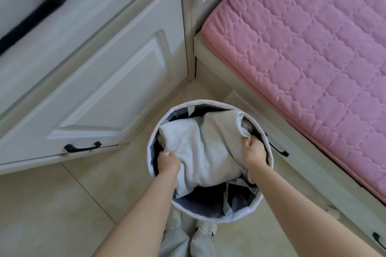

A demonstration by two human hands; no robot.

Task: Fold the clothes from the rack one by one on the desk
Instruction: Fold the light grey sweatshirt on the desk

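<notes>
Both hands clutch the pale garment (200, 148) bunched in the round hamper (149, 146): left hand (168, 162) and right hand (254, 151) at opposite edges. Soft, light, floppy; corners look the best hold.

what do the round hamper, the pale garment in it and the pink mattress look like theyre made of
Hamper: soft white fabric, its rim sagging. Garment, gripped by left hand and right hand: matte knit, likely cotton, softly creased. Mattress: pink quilted textile, stitched and puffy.

Home bedroom: pink mattress (309, 64), wardrobe (94, 81).
</notes>
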